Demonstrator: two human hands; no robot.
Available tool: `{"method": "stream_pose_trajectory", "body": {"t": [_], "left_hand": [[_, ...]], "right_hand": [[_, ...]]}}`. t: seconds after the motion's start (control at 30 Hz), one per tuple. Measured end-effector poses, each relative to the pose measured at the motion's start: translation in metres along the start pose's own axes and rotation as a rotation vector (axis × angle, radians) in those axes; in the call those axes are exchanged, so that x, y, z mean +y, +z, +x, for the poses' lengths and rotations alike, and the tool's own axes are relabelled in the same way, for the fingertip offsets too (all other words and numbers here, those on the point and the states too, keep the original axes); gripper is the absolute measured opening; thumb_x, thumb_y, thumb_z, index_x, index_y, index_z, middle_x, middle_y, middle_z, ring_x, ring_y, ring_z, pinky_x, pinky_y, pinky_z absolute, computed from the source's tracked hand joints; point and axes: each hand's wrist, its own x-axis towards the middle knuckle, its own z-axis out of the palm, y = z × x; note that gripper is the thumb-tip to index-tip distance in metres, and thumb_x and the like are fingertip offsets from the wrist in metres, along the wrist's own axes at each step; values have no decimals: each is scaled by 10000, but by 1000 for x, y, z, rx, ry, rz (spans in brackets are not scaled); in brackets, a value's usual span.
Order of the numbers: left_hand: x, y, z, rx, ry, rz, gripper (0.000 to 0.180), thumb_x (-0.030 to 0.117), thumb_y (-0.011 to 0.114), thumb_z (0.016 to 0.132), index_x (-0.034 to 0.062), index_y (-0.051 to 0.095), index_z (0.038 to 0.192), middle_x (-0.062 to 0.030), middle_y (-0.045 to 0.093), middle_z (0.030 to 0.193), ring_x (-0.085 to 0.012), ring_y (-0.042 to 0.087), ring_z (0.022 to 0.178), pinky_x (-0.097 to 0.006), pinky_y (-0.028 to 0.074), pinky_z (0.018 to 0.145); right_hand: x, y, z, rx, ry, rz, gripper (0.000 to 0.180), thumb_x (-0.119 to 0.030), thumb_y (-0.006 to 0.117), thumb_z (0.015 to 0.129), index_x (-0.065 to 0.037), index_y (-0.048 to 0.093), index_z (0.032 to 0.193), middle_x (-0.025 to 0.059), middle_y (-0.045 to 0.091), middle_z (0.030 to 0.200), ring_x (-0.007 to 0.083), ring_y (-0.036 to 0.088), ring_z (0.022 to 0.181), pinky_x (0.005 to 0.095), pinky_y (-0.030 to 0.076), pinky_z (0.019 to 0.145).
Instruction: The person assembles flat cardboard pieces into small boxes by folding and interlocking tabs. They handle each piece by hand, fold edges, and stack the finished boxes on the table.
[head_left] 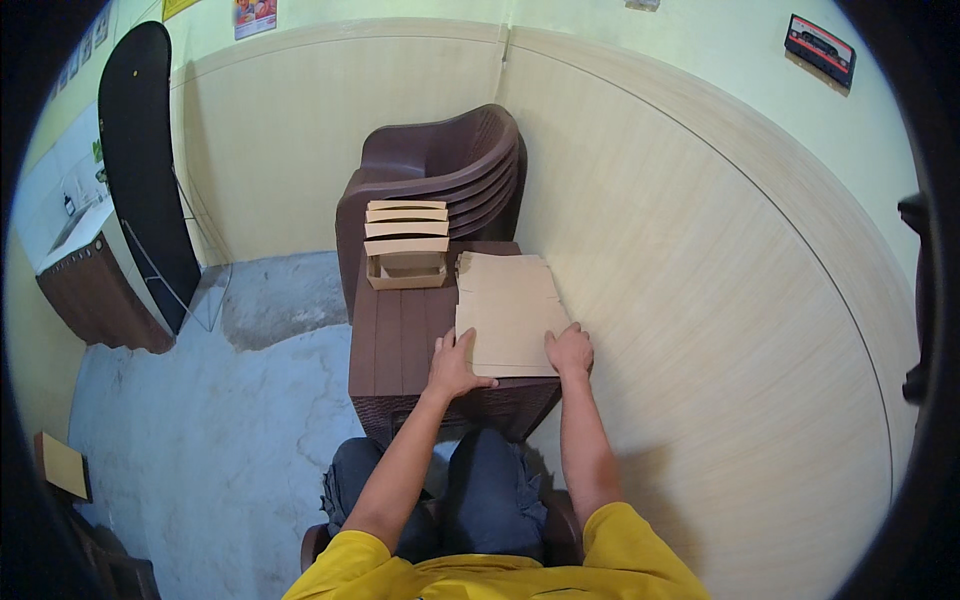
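Flat brown cardboard (515, 310) with notched edges, seemingly a pile of unfolded box blanks, lies on the right side of a dark brown table (385, 345). My left hand (458, 368) is at its near left corner, fingers apart along the left side and thumb stretched along the front edge. At the near right edge, my right hand (571, 350) has its fingers bent around the cardboard, with the thumb side on top. The undersides of both hands are hidden. Several folded cardboard boxes (407, 247), open-topped, stand in a row at the table's far left.
Stacked brown plastic chairs (440, 160) stand behind the table. A wood-panelled wall (720, 330) runs close along the right. To the left are a tall black board (150, 170), a sink cabinet (105, 290) and blue-grey floor (220, 430). My legs (490, 490) are before the table.
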Motion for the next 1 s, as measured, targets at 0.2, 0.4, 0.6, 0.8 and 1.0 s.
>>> {"method": "stream_pose_trajectory", "body": {"t": [0.2,0.4,0.6,0.8,1.0], "left_hand": [[-6,6,-5,121,5,-42,1070,451,1033,598,76,596,1500,-226,545,1499,-430,520,1380,-514,462,1183],[-15,2,-16,125,22,-47,1012,404,1035,593,63,618,1450,-225,560,1471,-428,530,1365,-512,465,1176],[-11,-7,-67,136,10,-87,1002,388,1041,568,50,626,1416,-210,556,1465,-421,523,1391,-505,465,1178],[0,-35,-117,123,-62,-48,1017,400,1043,583,56,608,1435,-206,524,1483,-406,508,1396,-505,468,1161],[-34,-59,-117,156,3,-303,800,420,898,847,39,561,1464,-179,647,1268,-345,627,1162,-468,519,1028]], "right_hand": [[-6,37,-2,157,81,-82,946,-496,723,920,238,440,1447,317,678,1299,470,653,1247,528,520,1075],[10,7,-18,-123,27,54,814,-568,778,860,125,693,1279,333,727,1259,460,715,1174,531,578,995],[27,-3,-66,-65,-53,9,764,-591,852,793,69,766,1168,336,751,1179,465,737,1123,533,592,972],[44,12,-101,-46,-75,119,768,-550,874,795,104,714,1165,328,757,1149,463,756,1043,512,599,932],[75,46,-106,-220,93,873,540,-288,838,898,84,669,1252,212,769,1163,285,751,1053,406,579,940]]}}
